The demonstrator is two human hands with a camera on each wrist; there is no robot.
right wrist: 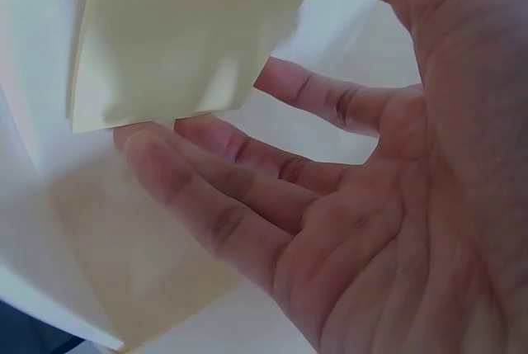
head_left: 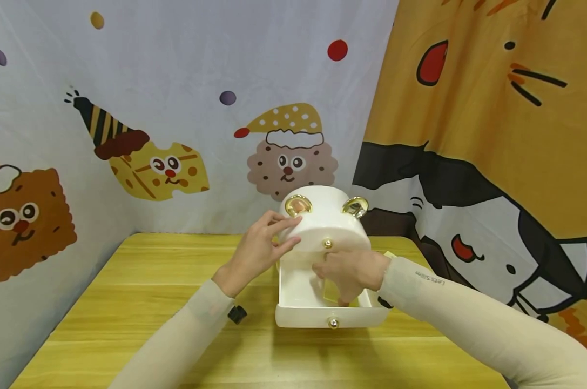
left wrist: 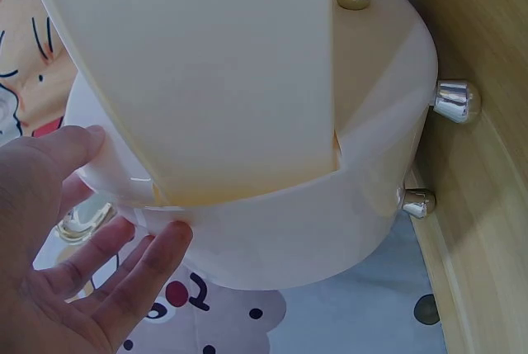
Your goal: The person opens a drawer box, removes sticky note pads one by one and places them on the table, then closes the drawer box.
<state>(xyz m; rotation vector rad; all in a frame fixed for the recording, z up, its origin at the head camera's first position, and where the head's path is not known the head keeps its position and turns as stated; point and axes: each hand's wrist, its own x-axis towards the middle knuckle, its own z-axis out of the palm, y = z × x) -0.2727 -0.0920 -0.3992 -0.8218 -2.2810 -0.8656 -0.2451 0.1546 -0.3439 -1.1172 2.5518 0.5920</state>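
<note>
A white rounded storage box [head_left: 317,210] with gold ear-shaped pieces has its lower drawer [head_left: 303,317] pulled out. Inside that drawer, my right hand [head_left: 353,270] holds a pale yellow pad of sticky notes [right wrist: 173,40]. The thumb lies at the pad's upper edge and the other fingers reach behind it; the head view shows only part of the pad. My left hand [head_left: 256,246] rests against the left side of the box's upper part. Its thumb is on the front and its fingers [left wrist: 169,247] are spread loosely along the side.
Gold knobs mark the upper front [head_left: 328,243] and the drawer front. Yellowish wood-look table [head_left: 176,346] lies around the box. Behind it hangs a cartoon-printed cloth [head_left: 176,70]. A small yellow item [head_left: 389,254] shows partly behind the right wrist.
</note>
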